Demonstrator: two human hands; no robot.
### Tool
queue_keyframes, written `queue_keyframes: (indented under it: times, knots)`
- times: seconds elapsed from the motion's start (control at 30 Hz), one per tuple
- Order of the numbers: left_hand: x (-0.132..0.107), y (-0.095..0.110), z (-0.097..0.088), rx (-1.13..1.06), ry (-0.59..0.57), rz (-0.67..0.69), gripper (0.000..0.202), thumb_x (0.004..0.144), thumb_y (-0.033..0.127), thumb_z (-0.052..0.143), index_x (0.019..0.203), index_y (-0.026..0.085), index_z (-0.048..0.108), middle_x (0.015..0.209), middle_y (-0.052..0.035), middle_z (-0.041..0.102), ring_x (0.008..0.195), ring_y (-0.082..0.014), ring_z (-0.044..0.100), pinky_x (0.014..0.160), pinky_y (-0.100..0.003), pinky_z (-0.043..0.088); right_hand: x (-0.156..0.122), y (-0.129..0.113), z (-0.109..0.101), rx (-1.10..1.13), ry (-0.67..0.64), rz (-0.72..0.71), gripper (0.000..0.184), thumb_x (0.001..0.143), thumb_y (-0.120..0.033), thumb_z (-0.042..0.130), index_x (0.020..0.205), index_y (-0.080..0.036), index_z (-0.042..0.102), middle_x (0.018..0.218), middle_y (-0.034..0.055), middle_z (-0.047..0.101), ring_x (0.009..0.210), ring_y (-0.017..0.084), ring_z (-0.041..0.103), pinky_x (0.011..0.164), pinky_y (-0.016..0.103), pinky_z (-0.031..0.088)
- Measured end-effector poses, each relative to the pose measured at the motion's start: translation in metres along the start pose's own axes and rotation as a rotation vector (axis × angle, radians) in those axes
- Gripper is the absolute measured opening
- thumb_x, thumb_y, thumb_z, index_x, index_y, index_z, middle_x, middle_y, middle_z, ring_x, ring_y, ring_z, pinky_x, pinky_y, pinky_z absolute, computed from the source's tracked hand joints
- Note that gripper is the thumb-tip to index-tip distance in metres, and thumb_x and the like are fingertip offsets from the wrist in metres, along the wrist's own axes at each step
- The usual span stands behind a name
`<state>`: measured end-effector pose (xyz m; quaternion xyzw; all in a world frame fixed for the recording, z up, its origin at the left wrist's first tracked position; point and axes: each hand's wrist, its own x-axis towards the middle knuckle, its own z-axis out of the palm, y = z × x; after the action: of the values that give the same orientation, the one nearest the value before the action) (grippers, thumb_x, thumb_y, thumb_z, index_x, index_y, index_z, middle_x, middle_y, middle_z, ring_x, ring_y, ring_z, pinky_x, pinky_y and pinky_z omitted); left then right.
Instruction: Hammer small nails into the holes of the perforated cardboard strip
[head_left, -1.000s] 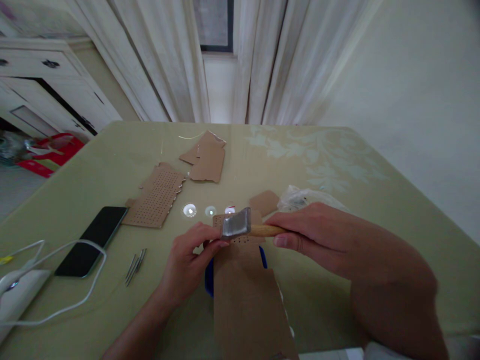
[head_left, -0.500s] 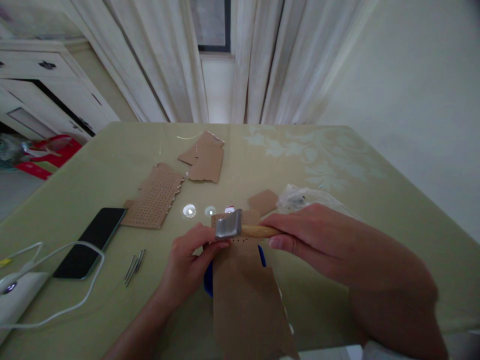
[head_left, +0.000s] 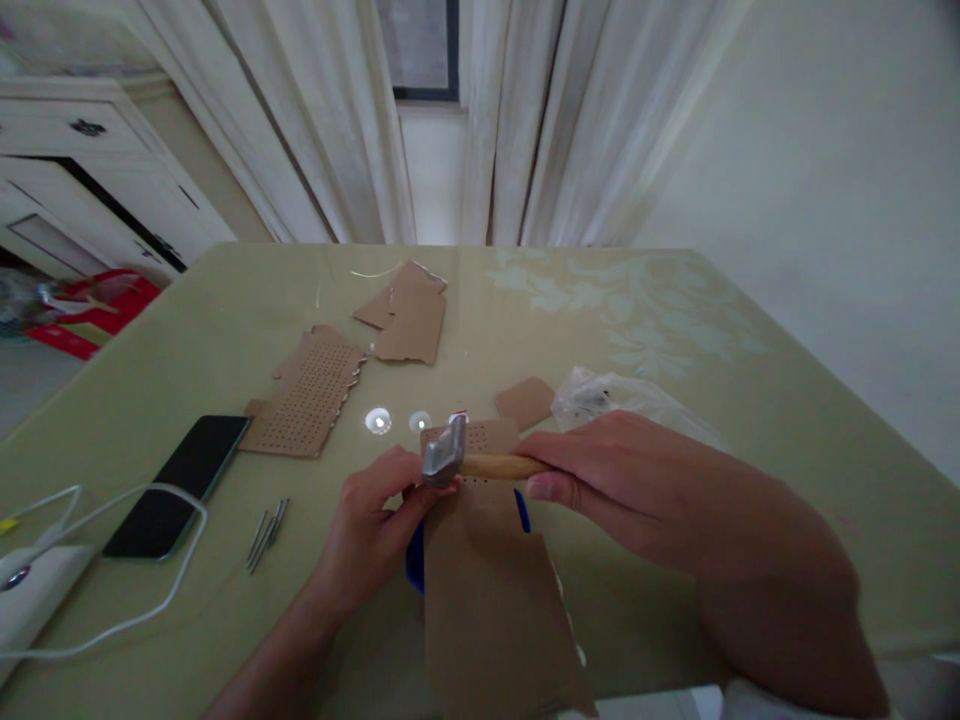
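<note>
While the right hand (head_left: 622,480) clenches the hammer (head_left: 465,463) by its wooden handle, its long axis runs parallel to the near edge of the table (head_left: 675,330), head to the left. Head sits just above the left hand (head_left: 371,530), which pinches the far left corner of the cardboard strip (head_left: 487,580)

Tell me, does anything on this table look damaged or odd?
Yes. The cardboard sheet left of centre is riddled with rows of holes and ragged along its right edge. Torn scraps lie beyond it. The strip under the hammer has holes too.
</note>
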<state>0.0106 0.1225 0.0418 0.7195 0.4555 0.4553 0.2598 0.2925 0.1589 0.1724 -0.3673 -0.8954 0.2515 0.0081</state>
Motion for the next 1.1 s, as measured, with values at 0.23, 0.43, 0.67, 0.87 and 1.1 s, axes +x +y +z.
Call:
queue_keyframes:
  times: [0.23,0.43,0.67,0.87,1.1]
  knots:
    - [-0.003,-0.0042,0.0009,-0.012,-0.034,-0.016,0.014,0.101,0.021,0.077,0.096,0.029,0.089,0.09,0.0013,0.087,0.078,-0.0177,0.077,0.071,-0.026,0.056,-0.0004,-0.0002,-0.0007,0.054,0.071,-0.023,0.039,0.121,-0.047,0.046,0.121,-0.02,0.074,0.092,0.007,0.081,0.079,0.023,0.072,0.071,0.033,0.039]
    - [-0.0033,-0.0063,0.002,0.013,-0.035,-0.022,0.014,0.1,0.021,0.078,0.092,0.028,0.088,0.077,0.0036,0.083,0.067,-0.0159,0.069,0.066,-0.026,0.052,0.0034,-0.0013,0.0012,-0.054,-0.019,0.004,0.035,0.119,-0.041,0.049,0.113,-0.019,0.075,0.086,0.0068,0.08,0.072,0.023,0.07,0.069,0.034,0.036]
    - [-0.0038,-0.0064,0.0036,-0.033,-0.061,-0.06,0.012,0.099,0.021,0.079,0.095,0.028,0.088,0.094,-0.0005,0.084,0.078,-0.017,0.073,0.072,-0.027,0.055,-0.0026,0.0021,-0.0006,0.042,0.037,-0.016,0.037,0.12,-0.044,0.047,0.123,-0.02,0.075,0.094,0.0079,0.082,0.079,0.024,0.073,0.071,0.034,0.039]
    - [-0.0029,-0.0066,0.0037,-0.054,-0.032,-0.08,0.011,0.097,0.021,0.08,0.091,0.027,0.088,0.106,-0.0041,0.077,0.084,-0.0168,0.072,0.074,-0.026,0.059,0.0026,0.0022,0.0011,-0.028,-0.028,0.009,0.036,0.118,-0.042,0.05,0.111,-0.02,0.077,0.086,0.0067,0.079,0.074,0.024,0.07,0.07,0.034,0.037]
    - [-0.0022,-0.0055,0.0049,-0.11,-0.047,-0.072,0.013,0.096,0.02,0.081,0.09,0.028,0.089,0.096,-0.003,0.076,0.084,-0.0171,0.071,0.068,-0.023,0.058,0.0037,0.0036,-0.0028,-0.002,-0.036,-0.003,0.035,0.119,-0.041,0.05,0.109,-0.019,0.075,0.083,0.0045,0.077,0.072,0.022,0.068,0.069,0.033,0.036]
